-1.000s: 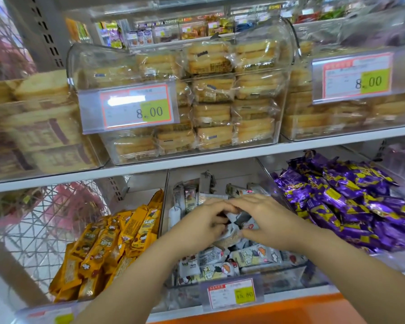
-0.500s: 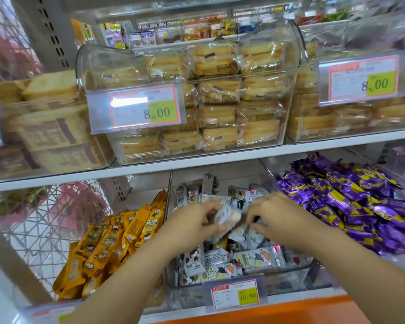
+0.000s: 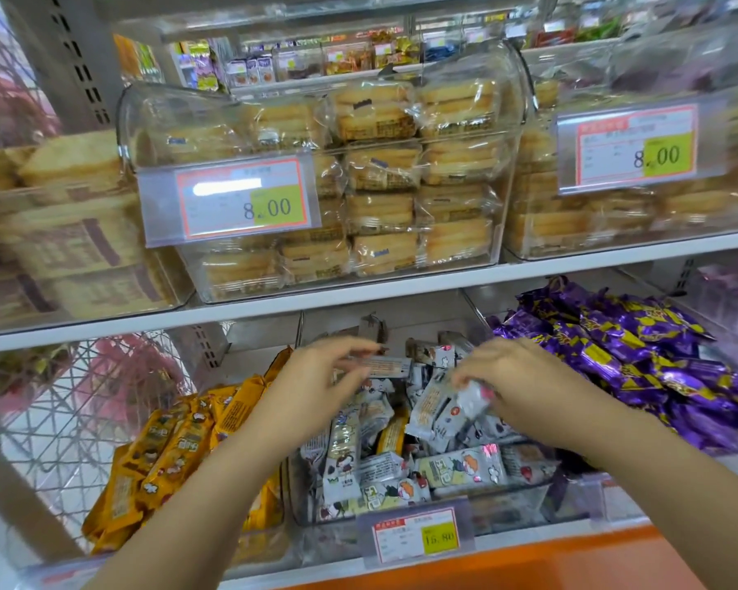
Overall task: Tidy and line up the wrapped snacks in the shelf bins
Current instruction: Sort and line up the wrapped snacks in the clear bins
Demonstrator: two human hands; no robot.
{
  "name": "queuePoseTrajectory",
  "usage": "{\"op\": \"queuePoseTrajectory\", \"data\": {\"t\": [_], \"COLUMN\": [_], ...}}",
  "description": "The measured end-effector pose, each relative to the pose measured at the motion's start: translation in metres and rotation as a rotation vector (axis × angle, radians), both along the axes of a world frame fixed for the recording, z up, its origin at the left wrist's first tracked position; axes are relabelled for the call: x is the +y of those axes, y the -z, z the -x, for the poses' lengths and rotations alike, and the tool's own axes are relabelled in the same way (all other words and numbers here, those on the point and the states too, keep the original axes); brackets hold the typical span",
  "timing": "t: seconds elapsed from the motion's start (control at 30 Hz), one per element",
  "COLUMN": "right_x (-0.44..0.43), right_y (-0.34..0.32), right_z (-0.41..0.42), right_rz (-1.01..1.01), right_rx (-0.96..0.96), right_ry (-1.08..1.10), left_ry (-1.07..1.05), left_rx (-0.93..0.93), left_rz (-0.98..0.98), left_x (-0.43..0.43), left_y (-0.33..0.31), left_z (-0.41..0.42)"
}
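Note:
The clear middle bin [image 3: 508,506] on the lower shelf holds a jumble of white wrapped snacks [image 3: 456,466] with cartoon prints. My left hand [image 3: 316,387] is over the bin's left side and pinches a flat white snack bar [image 3: 378,367], held level with its printed back up. My right hand [image 3: 516,383] is over the bin's right side and its fingers grip a small white wrapped snack [image 3: 471,398]. Both hands hover just above the pile.
Yellow wrapped snacks [image 3: 175,445] fill the bin to the left, purple ones [image 3: 640,359] the bin to the right. A price tag [image 3: 416,534] hangs on the middle bin's front. The shelf board [image 3: 401,287] above carries clear bins of wrapped cakes [image 3: 384,172].
My hands, close together over the pile a second ago, have drawn apart. The left has lifted a flat bar up to the left. The right now holds a small packet.

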State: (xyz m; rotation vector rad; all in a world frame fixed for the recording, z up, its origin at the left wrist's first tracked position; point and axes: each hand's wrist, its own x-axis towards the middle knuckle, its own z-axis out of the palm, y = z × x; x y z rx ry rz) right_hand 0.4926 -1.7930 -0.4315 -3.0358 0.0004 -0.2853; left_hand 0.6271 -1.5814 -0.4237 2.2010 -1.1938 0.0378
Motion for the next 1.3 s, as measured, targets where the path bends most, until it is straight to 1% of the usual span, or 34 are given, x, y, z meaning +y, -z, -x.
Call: {"op": "queuePoseTrajectory", "data": {"t": [0.07, 0.13, 0.2, 0.23, 0.27, 0.3, 0.33, 0.4, 0.47, 0.77, 0.83, 0.93, 0.97, 1.03, 1.13, 1.23, 1.3], "right_x": [0.004, 0.011, 0.022, 0.029, 0.038, 0.047, 0.055, 0.063, 0.065, 0.048, 0.050, 0.057, 0.059, 0.059, 0.053, 0.046, 0.041], "right_y": [-0.001, -0.004, -0.007, -0.007, -0.008, -0.006, -0.002, 0.007, 0.012, 0.020, 0.024, 0.026, 0.025, 0.024, 0.025, 0.018, 0.010], "right_z": [0.002, 0.002, -0.004, -0.010, -0.017, -0.026, -0.036, -0.058, -0.075, -0.085, -0.084, -0.086, -0.088, -0.092, -0.094, -0.088, -0.082], "right_rz": [0.104, 0.113, 0.035, -0.056, -0.160, -0.233, -0.253, -0.184, -0.154, -0.304, -0.251, -0.020, 0.003, -0.046, -0.113, -0.306, -0.404], "right_rx": [0.160, 0.195, 0.116, 0.088, 0.098, 0.150, 0.212, 0.326, 0.395, 0.546, 0.588, 0.636, 0.653, 0.681, 0.667, 0.619, 0.538], "right_ry": [0.009, 0.044, 0.053, 0.035, 0.018, 0.011, 0.009, 0.031, 0.080, 0.180, 0.207, 0.201, 0.196, 0.195, 0.153, 0.095, 0.086], "left_ry": [-0.020, -0.046, -0.061, -0.062, -0.062, -0.060, -0.057, -0.053, -0.046, -0.005, 0.005, 0.001, -0.002, -0.003, 0.002, -0.003, -0.008], "left_rx": [-0.018, -0.033, -0.040, -0.042, -0.042, -0.038, -0.029, 0.000, 0.030, 0.098, 0.101, 0.101, 0.100, 0.098, 0.105, 0.106, 0.104], "left_rz": [-0.004, -0.017, -0.019, -0.018, -0.019, -0.014, -0.009, -0.024, -0.045, 0.056, 0.066, 0.073, 0.072, 0.076, 0.084, 0.066, 0.050], "left_x": [0.015, 0.028, 0.036, 0.040, 0.043, 0.046, 0.049, 0.053, 0.056, 0.059, 0.060, 0.060, 0.060, 0.060, 0.060, 0.060, 0.060], "left_y": [0.002, 0.008, 0.013, 0.016, 0.019, 0.022, 0.025, 0.031, 0.034, 0.043, 0.045, 0.048, 0.048, 0.049, 0.048, 0.047, 0.047], "left_z": [-0.003, -0.006, -0.008, -0.009, -0.010, -0.010, -0.010, -0.010, -0.010, -0.013, -0.014, -0.015, -0.015, -0.014, -0.013, -0.013, -0.013]}}
